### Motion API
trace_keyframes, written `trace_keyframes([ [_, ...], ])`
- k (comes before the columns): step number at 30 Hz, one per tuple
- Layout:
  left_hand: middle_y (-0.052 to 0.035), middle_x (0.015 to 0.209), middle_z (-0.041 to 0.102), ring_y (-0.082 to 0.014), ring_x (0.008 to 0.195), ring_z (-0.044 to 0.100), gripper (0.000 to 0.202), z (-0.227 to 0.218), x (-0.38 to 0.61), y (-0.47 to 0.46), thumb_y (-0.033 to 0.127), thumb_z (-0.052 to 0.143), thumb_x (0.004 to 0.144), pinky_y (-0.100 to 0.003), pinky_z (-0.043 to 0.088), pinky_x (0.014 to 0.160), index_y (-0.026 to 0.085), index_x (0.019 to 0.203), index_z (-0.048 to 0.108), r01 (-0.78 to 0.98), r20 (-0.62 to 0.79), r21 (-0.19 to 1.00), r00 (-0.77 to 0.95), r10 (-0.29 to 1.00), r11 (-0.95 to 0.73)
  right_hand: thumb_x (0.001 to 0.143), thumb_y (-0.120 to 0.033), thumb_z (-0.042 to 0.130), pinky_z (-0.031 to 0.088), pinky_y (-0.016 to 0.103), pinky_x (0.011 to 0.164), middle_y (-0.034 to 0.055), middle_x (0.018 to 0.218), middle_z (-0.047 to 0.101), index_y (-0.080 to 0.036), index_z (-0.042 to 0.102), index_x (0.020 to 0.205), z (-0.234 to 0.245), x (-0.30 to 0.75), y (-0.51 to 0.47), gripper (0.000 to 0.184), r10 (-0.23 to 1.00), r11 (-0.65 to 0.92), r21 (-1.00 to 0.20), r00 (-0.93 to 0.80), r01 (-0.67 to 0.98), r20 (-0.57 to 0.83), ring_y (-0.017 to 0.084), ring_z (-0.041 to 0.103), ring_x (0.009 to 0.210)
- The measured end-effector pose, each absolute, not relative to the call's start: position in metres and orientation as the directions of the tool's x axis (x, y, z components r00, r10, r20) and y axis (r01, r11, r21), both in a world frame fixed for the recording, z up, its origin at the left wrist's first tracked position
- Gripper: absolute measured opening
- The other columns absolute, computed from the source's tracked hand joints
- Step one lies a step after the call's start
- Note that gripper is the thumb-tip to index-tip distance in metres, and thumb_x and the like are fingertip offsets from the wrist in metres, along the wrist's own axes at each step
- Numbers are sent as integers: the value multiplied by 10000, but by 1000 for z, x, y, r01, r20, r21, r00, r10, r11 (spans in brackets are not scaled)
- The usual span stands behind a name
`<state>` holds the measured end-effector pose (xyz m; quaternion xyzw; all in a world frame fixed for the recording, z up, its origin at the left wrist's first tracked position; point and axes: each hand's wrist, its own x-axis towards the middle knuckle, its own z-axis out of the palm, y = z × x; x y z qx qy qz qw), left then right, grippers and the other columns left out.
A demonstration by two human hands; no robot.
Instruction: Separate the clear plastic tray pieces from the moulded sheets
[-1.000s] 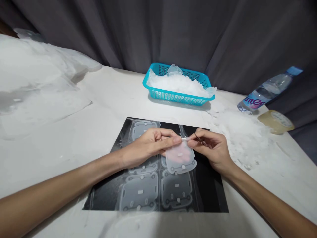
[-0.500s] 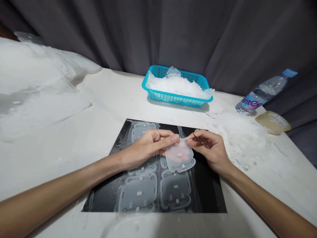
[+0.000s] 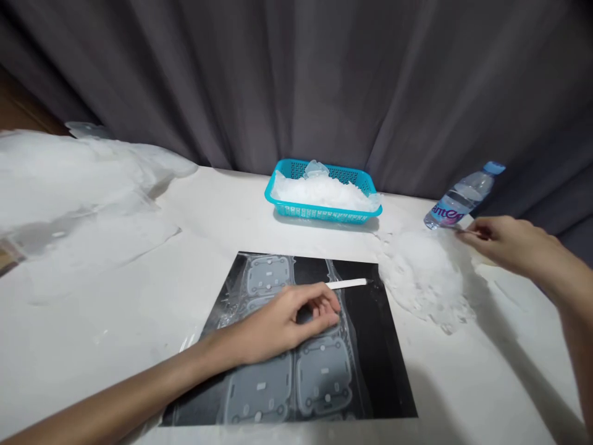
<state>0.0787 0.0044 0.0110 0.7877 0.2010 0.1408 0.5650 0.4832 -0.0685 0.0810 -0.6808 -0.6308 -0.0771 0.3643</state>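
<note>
My left hand [image 3: 301, 318] rests over the black sheet [image 3: 386, 371], its fingers loosely curled and the thumb apart from the forefinger, with nothing visible between them. Under it lies clear film bearing rows of rounded translucent pieces [image 3: 324, 374] with small slots and dots. A white pen-like tool [image 3: 349, 283] with a dark tip lies on the sheet just beyond my left fingers, its near end hidden by them. At the right, my right hand [image 3: 507, 244] pinches a thin tweezers-like tool [image 3: 463, 231], mostly hidden, above the edge of a pile of clear film scraps [image 3: 424, 266].
A turquoise basket [image 3: 319, 213] full of translucent white pieces stands at the back. Beside my right hand is a water bottle [image 3: 458, 201]. Large sheets of whitish film [image 3: 83, 191] are heaped at the left. A dark curtain [image 3: 324, 80] hangs behind the table.
My right hand has moved away to the right, over to the scraps. The translucent piece held between both hands is no longer seen. My left hand has lowered, and the white tool has come into view.
</note>
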Motion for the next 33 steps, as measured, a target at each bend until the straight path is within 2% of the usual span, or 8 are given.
trace_keyframes([
  [3,-30,917,680,-164,806,612,203,10,77,2,377,590,1045,-272,479,742,198,1022,682,160,58,885,893,446,-436,887,-590,740,160,309,503,35,557,538,-192,660,747,78,453,-74,429,817,-390,93,298,916,494,95,292,415],
  [5,-42,982,663,-178,877,619,178,10,75,1,362,588,1047,-291,488,799,201,1030,663,163,92,843,895,436,-513,1011,-529,592,180,315,523,145,844,690,-144,668,1021,76,416,-70,392,827,-438,234,287,868,484,162,491,487],
  [8,-56,1050,646,-200,972,628,163,8,73,-1,356,578,1054,-314,497,868,208,1074,645,159,126,777,909,398,-609,1090,-371,456,236,318,515,193,1039,686,-100,583,1248,70,368,-57,338,885,-388,317,254,865,391,247,657,628],
  [14,-77,1067,663,-237,1038,644,179,10,71,-3,306,511,1079,-398,484,1030,201,1110,653,151,144,658,936,320,-738,1108,-265,384,380,329,562,198,1097,680,-81,626,1133,52,359,-47,305,943,-333,316,308,888,128,311,748,858],
  [23,-58,1029,665,-204,983,657,159,10,71,-7,240,482,1089,-353,520,974,194,1073,634,119,225,590,926,304,-799,1087,-358,505,422,314,643,135,1163,676,-166,577,1262,39,345,-39,269,966,-150,147,113,978,231,272,740,918],
  [27,-54,1033,652,-197,971,656,151,10,70,-8,240,490,1087,-329,537,912,191,1061,630,138,227,563,922,313,-815,992,-500,666,457,322,733,149,1223,698,-155,503,1377,33,351,-16,542,935,-250,-5,243,968,259,314,739,1019],
  [30,-48,1035,650,-193,966,655,135,10,70,-9,232,500,1081,-323,541,877,196,1052,627,143,246,551,913,324,-822,963,-535,693,449,311,730,110,1149,758,-187,529,1313,32,349,-4,521,923,-298,-102,314,949,224,304,751,1017],
  [33,-38,1009,656,-201,959,651,141,13,64,-12,234,490,1086,-367,536,909,201,1029,615,173,296,505,885,359,-845,995,-510,639,433,331,717,168,1085,775,-137,517,1263,31,336,5,475,874,-395,-105,409,913,262,342,760,976],
])
